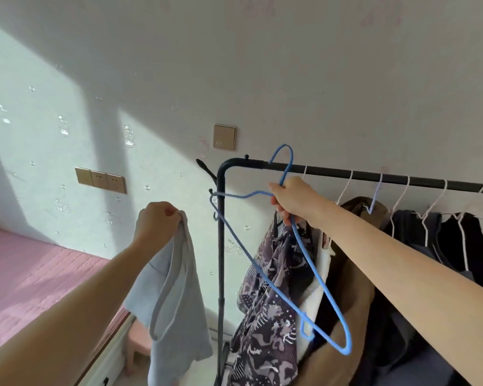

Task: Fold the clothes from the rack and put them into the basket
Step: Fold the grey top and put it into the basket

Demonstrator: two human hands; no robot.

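1. Head view: the left hand (156,221), near the middle of the frame, pinches the top edge of a light blue shirt (173,296). The shirt hangs down loose from the fingers toward the bottom of the frame.
2. The right hand (293,200), a little right of the middle, is curled round a blue hanger (276,277). The hanger has no clothes on it. Its hook sits up by the left end of the black rack (374,176), but I cannot tell if it is hooked on the bar or just held next to it.
3. More clothes are on the rack at the right: a purple patterned top (268,316), a brown coat (354,302) and some dark clothes (430,240) on white hangers (346,190).
4. A pink bed (34,274) fills the lower left of the frame. The basket is not in view.
5. Step in hand, I think: the shirt is off its hanger, and the hanger needs to go somewhere so both hands are free.
6. Next move, I think: let go of the hanger, then take the shirt with both hands, spread it flat, maybe on the bed, and fold it. After that it has to go in the basket, which must be found first.
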